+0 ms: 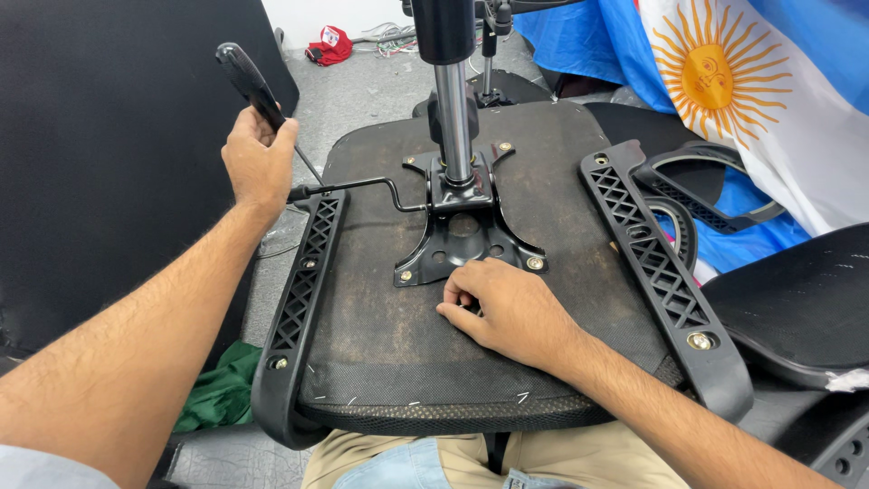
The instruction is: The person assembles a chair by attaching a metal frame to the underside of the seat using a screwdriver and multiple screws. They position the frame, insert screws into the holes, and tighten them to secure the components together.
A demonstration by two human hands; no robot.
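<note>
An upturned office chair seat (380, 317) lies across my lap, its dark underside facing up. A black metal mounting plate (466, 240) with a chrome gas cylinder (452, 118) is bolted at its middle. My left hand (258, 163) grips a black-handled screwdriver (249, 83) beside the seat's left edge, near the end of the thin adjustment lever (362, 186). My right hand (507, 308) rests fingers-down on the seat just below the plate, fingertips pinched near a bolt; whether it holds anything is hidden.
Black plastic armrest brackets run along the seat's left (303, 290) and right (656, 267) sides. A light-blue and white flag with a sun (724, 81) hangs at the upper right. Green cloth (222, 389) lies on the floor at left; a black mesh chair back (797, 308) sits at right.
</note>
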